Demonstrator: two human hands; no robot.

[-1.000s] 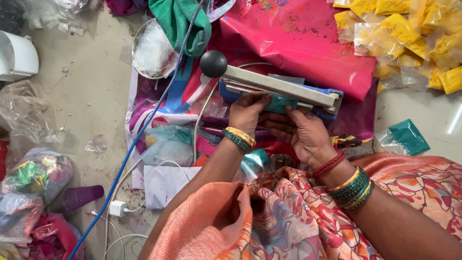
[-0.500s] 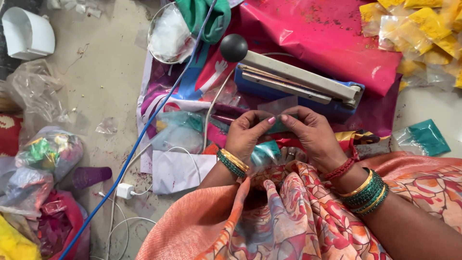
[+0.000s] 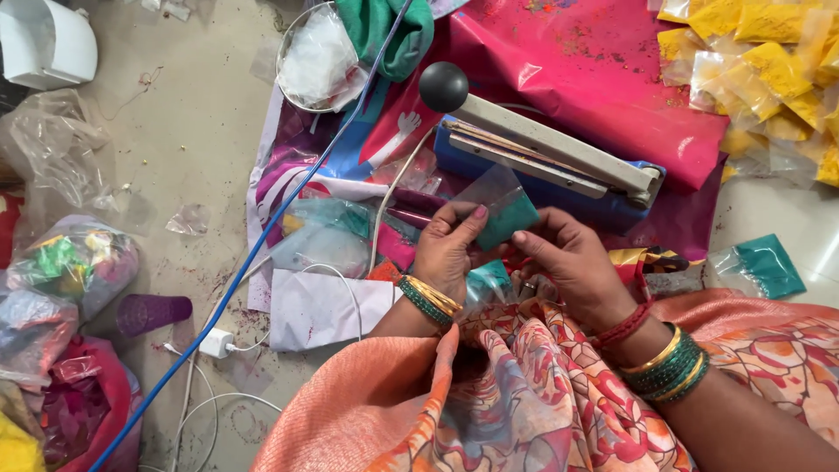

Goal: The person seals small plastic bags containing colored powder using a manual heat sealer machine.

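1. Your left hand (image 3: 446,249) pinches the left edge of a small clear pouch of green powder (image 3: 505,217).
2. Your right hand (image 3: 572,262) grips the same pouch's right edge; hands close together, both clamped on it.
3. Blue heat sealer (image 3: 559,162), black knob (image 3: 444,86), lies just beyond the pouch.
4. Second green pouch (image 3: 760,267) lies right of your right hand.
5. Yellow powder pouches (image 3: 769,61): far right, well apart.

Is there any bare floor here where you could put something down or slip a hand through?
Bare floor lies between the white tub, the steel bowl and the blue cable, with only scraps. A smaller patch sits right of the sealer, below the yellow packets. Crowded: around both hands and the bags far left.
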